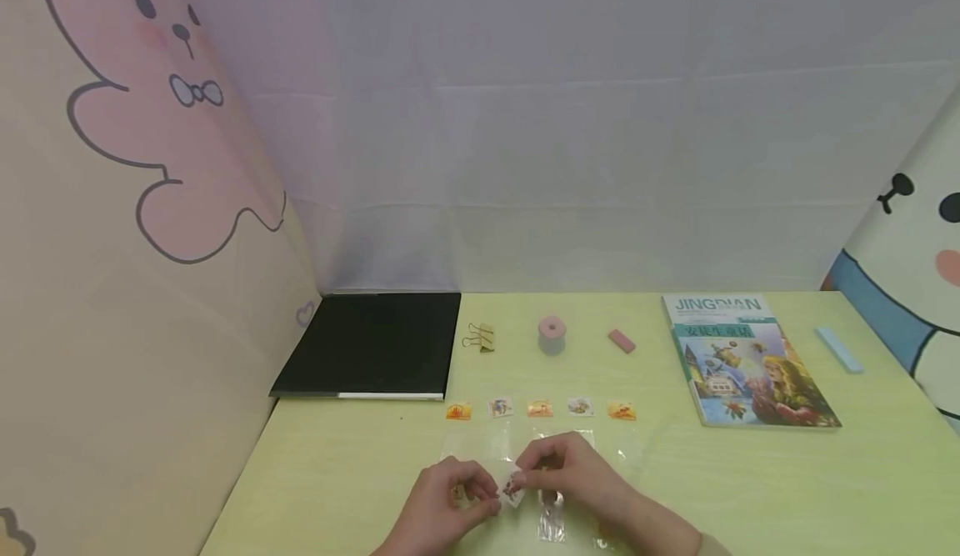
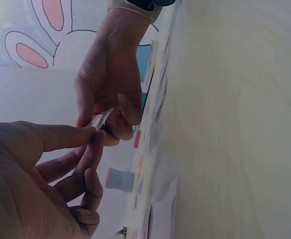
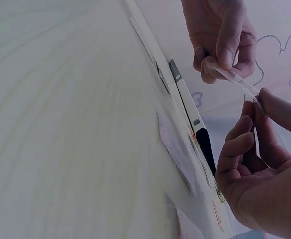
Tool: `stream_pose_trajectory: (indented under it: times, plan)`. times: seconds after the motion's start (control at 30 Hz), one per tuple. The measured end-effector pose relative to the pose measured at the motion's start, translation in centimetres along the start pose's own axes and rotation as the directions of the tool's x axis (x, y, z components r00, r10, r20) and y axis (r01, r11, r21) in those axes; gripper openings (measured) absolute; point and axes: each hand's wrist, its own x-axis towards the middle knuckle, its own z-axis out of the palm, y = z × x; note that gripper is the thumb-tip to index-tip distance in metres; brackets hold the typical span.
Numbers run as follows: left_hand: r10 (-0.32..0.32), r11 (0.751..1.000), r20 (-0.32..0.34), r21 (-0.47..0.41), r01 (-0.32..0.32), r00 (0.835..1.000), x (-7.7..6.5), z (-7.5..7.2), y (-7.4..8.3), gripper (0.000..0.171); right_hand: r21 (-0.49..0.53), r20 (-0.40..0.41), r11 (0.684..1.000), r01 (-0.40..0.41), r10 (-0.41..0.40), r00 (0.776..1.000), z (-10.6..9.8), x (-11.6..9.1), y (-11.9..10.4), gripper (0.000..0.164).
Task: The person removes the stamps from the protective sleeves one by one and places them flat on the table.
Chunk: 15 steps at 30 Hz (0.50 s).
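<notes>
Both hands hold a small white picture card (image 1: 513, 487) low over the near middle of the table. The left hand (image 1: 444, 502) pinches one edge between thumb and fingertips, and the right hand (image 1: 581, 474) pinches the opposite edge. Seen edge-on in the right wrist view, the card (image 3: 237, 79) spans the two hands as a thin, glossy, whitish strip. Clear plastic sleeves (image 1: 552, 524) lie under and around the hands, partly hidden by them. Just beyond is a row of several small picture cards (image 1: 540, 408), some orange, some white.
At the back left lies a black folder (image 1: 375, 343). A gold binder clip (image 1: 486, 338), a pink-topped spool (image 1: 552, 336) and a pink eraser (image 1: 622, 341) stand along the back. On the right are an illustrated book (image 1: 750, 364) and a light blue bar (image 1: 839, 350). Printed curtains enclose the table.
</notes>
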Motion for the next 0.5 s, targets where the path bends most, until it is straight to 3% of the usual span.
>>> stream_pose_trajectory:
  times: [0.2, 0.33, 0.5]
  plan:
    - [-0.029, 0.998, 0.017, -0.053, 0.03, 0.999, -0.3, -0.1, 0.0, 0.004, 0.008, -0.109, 1.0, 0.023, -0.022, 0.994, -0.9, 0.2, 0.0, 0.022]
    - [-0.098, 0.994, 0.01, -0.047, 0.098, 0.995, -0.5, -0.3, -0.1, 0.01, 0.012, -0.18, 1.0, 0.004, -0.001, 0.984, -1.5, 0.4, -0.4, 0.025]
    - [-0.21, 0.978, -0.016, 0.006, 0.21, 0.978, -0.8, -0.3, -0.4, 0.011, 0.082, -0.142, 0.997, -0.004, 0.016, 0.99, -1.7, 0.5, -0.8, 0.027]
